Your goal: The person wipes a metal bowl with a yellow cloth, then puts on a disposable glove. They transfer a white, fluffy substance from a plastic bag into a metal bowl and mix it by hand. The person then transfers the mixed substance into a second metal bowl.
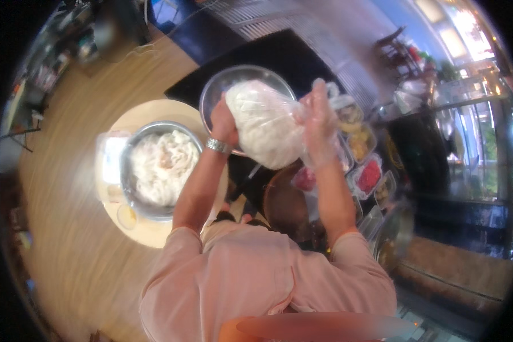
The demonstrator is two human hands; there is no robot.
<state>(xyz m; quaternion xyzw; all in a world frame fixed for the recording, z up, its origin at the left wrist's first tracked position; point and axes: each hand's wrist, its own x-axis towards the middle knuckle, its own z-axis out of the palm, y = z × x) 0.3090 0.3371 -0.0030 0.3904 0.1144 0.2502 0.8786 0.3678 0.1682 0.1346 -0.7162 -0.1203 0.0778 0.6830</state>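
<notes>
Between my hands is a clear plastic bag (267, 124) full of a soft white mass that I cannot identify. My left hand (225, 122), with a metal-banded watch (218, 145) at the wrist, presses against the bag's full end. In a thin clear plastic glove, my right hand (319, 124) grips the gathered neck of the bag. The bag is over a large clear bowl (213, 83) and partly hides it. To the left, a metal bowl (126, 194) holds white, stringy, wet-looking food (164, 166) with a brownish patch in its middle.
The metal bowl rests on a round pale tabletop (154, 237), beside a small clear cup (127, 216) with something yellow in it. On the right stand several clear containers, one with red food (369, 176), one with yellow pieces (359, 143). A dark surface (282, 51) lies beyond the clear bowl.
</notes>
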